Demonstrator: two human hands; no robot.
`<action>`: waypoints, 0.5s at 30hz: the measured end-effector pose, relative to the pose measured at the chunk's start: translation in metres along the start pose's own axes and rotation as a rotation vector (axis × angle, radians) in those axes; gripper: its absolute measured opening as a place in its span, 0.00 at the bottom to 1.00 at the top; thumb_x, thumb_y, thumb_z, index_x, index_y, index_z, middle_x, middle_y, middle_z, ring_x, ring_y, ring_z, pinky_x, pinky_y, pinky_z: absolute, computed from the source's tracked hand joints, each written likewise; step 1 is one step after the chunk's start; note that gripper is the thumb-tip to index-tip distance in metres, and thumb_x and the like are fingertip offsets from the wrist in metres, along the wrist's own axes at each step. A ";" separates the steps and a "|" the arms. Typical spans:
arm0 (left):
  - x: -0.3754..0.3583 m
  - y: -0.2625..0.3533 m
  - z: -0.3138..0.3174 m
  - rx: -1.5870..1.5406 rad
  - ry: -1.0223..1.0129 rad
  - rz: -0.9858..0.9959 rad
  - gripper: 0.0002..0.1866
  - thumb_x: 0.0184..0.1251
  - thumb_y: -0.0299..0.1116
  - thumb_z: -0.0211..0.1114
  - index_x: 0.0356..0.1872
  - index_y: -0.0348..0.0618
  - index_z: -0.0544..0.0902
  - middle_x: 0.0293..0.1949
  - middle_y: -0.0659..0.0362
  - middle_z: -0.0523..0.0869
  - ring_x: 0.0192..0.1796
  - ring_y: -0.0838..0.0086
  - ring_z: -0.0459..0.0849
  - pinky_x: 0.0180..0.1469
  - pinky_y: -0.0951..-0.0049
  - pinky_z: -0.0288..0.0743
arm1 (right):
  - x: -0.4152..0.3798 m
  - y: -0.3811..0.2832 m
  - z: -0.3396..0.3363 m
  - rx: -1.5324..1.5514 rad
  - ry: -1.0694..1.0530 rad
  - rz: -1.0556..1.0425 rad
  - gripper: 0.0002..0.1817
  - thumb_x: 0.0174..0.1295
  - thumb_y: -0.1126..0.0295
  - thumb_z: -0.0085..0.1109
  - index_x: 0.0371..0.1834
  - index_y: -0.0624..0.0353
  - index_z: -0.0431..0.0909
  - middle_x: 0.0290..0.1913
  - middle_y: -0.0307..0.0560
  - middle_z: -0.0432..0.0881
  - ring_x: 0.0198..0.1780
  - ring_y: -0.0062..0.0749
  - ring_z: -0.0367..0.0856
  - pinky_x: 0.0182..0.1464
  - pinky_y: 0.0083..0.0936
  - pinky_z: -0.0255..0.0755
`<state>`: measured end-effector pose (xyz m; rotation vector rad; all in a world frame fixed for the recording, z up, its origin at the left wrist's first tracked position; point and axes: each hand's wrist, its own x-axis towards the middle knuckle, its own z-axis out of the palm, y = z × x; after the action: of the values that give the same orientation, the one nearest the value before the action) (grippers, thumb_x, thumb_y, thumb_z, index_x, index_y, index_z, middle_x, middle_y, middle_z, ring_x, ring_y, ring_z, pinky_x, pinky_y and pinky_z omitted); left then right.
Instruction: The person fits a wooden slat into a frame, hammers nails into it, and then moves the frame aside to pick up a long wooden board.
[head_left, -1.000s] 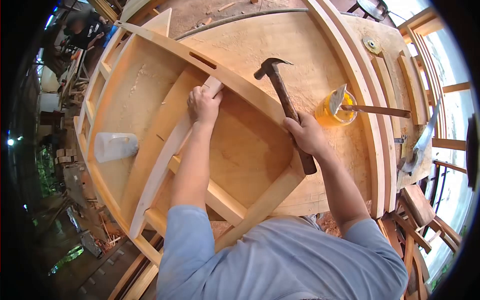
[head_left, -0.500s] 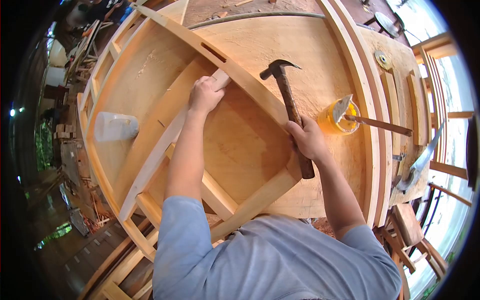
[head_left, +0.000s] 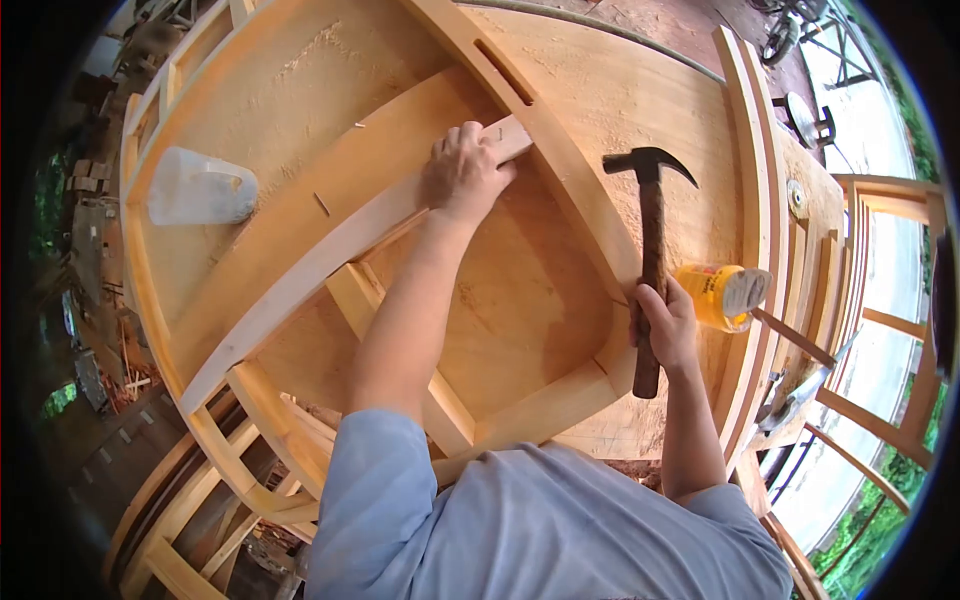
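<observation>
My left hand (head_left: pixel 468 172) grips a pale, curved wooden slat (head_left: pixel 290 290) near its upper end, fingers wrapped over it. That end meets the inner side of a wooden rail (head_left: pixel 565 170) with a long slot in it. In my right hand (head_left: pixel 664 325) is a claw hammer (head_left: pixel 651 220), held by its dark handle with the head up, apart from the slat. A yellow tub (head_left: pixel 708 295) stands just right of that hand, with a stick-like handle (head_left: pixel 795 337) projecting beside it. Below the slat lies a wooden crosspiece (head_left: pixel 447 405) of the frame.
A translucent plastic container (head_left: pixel 203 187) lies on its side on the panel at left. Long wooden boards (head_left: pixel 750 200) run along the right, with a handsaw (head_left: pixel 797 400) beyond them. Sawdust and shavings are scattered over the wooden surfaces.
The view has turned, shifting the frame in the picture. My left hand keeps hold of the slat's end. The hammer, still in my right hand, has moved right, away from the rail.
</observation>
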<state>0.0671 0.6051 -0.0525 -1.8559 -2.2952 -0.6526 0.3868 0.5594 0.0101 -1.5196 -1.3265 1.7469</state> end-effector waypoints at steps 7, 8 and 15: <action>0.003 0.009 0.011 0.174 -0.059 -0.115 0.21 0.48 0.53 0.79 0.35 0.49 0.90 0.42 0.64 0.81 0.46 0.68 0.81 0.49 0.64 0.75 | 0.004 0.003 -0.003 -0.081 -0.036 -0.031 0.07 0.74 0.67 0.52 0.42 0.60 0.69 0.24 0.41 0.75 0.17 0.24 0.75 0.19 0.22 0.71; 0.003 0.009 0.012 0.162 -0.060 -0.125 0.21 0.48 0.53 0.79 0.35 0.49 0.90 0.42 0.64 0.81 0.46 0.68 0.81 0.49 0.64 0.75 | 0.004 0.005 -0.003 -0.080 -0.029 -0.042 0.08 0.74 0.67 0.52 0.43 0.60 0.70 0.25 0.42 0.76 0.17 0.24 0.74 0.19 0.22 0.71; 0.000 0.002 0.005 0.083 -0.055 -0.033 0.11 0.58 0.41 0.71 0.37 0.47 0.89 0.43 0.58 0.82 0.49 0.64 0.81 0.52 0.62 0.75 | -0.016 0.000 0.017 -0.085 0.068 -0.165 0.09 0.73 0.69 0.54 0.48 0.63 0.73 0.27 0.42 0.77 0.20 0.23 0.76 0.22 0.22 0.72</action>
<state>0.0700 0.6072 -0.0563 -1.8248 -2.3539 -0.5083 0.3757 0.5395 0.0162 -1.4560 -1.4641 1.5424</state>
